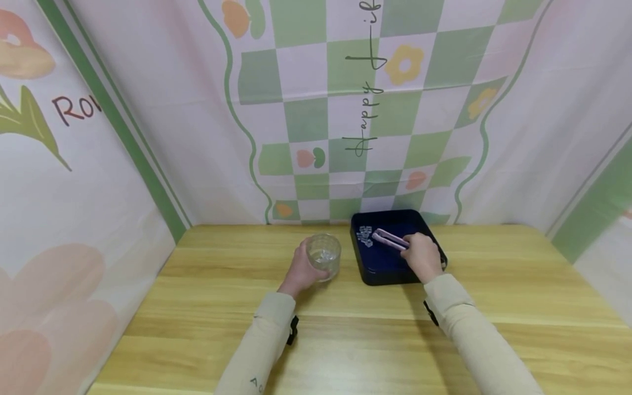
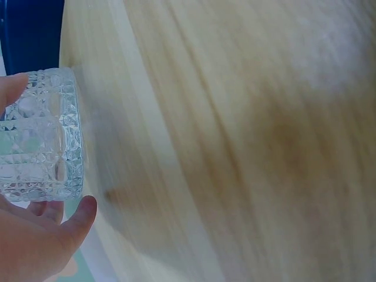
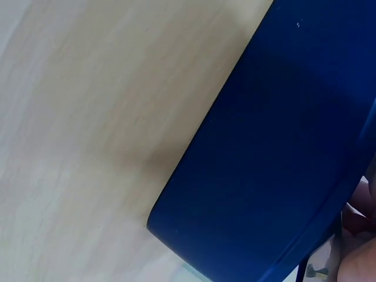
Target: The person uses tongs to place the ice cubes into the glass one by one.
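My left hand (image 1: 302, 269) grips a clear cut-glass tumbler (image 1: 329, 253) from its left side, thumb across the near side. The left wrist view shows the faceted glass (image 2: 44, 138) between thumb and fingers, close over the wood. My right hand (image 1: 423, 257) holds pale pinkish tongs (image 1: 391, 240) over a dark blue tray (image 1: 390, 277). The tongs' tips point left, close to a small cluster of clear, glassy pieces (image 1: 364, 236) in the tray's left part. In the right wrist view the tray wall (image 3: 252, 158) hides most of the right hand (image 3: 359, 258).
The tray stands at the back of a wooden table (image 1: 326, 351), against a hanging checkered cloth (image 1: 306, 120). Another printed cloth (image 1: 89, 197) hangs along the left. The tumbler is just left of the tray, with a strip of wood between them.
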`<act>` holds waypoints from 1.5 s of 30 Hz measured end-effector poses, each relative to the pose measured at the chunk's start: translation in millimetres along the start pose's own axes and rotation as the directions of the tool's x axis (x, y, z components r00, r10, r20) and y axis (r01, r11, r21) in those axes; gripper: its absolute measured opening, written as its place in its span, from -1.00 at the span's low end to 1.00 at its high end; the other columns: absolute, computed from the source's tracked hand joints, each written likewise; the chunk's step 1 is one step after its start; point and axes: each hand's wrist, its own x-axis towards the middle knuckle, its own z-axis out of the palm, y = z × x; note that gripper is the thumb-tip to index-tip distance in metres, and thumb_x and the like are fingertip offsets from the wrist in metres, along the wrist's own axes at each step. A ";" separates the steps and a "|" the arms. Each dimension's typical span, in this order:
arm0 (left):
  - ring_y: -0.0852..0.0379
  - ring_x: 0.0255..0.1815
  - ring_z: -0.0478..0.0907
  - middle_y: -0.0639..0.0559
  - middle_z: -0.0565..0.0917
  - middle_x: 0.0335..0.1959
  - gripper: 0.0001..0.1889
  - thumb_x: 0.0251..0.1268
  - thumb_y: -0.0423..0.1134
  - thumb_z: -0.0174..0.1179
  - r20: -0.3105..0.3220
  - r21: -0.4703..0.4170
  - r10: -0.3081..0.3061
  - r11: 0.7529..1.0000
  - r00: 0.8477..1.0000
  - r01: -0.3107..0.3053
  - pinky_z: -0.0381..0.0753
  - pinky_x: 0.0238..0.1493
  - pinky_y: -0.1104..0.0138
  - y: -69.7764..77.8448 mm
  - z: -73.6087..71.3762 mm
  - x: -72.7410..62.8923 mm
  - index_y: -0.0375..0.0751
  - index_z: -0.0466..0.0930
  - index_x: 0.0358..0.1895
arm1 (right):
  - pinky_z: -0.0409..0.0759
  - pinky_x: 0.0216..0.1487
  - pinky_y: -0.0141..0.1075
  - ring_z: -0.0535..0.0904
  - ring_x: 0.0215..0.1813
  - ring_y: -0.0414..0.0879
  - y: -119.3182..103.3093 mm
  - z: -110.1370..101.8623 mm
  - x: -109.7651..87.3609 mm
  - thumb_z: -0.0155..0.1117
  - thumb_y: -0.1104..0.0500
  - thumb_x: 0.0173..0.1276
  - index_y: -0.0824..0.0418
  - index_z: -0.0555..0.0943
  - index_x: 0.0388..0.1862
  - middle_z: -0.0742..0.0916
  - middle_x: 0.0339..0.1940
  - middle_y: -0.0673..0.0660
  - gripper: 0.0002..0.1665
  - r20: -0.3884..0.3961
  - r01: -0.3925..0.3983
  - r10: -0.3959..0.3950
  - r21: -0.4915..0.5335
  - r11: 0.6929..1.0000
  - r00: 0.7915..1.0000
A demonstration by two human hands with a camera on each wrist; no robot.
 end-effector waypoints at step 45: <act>-0.28 0.32 0.34 -0.32 0.31 0.31 0.05 -0.30 -0.43 0.49 -0.014 -0.011 0.030 0.999 0.999 -0.030 0.34 0.36 -0.17 -4.6 1.4 2.5 -0.23 0.09 0.41 | 0.53 -0.47 -0.23 0.55 -0.43 -0.01 -70.5 -36.5 -30.5 0.39 0.31 0.06 0.37 0.68 -0.08 0.73 -0.20 0.30 -0.62 -0.109 0.244 -0.231 0.128 0.961 0.967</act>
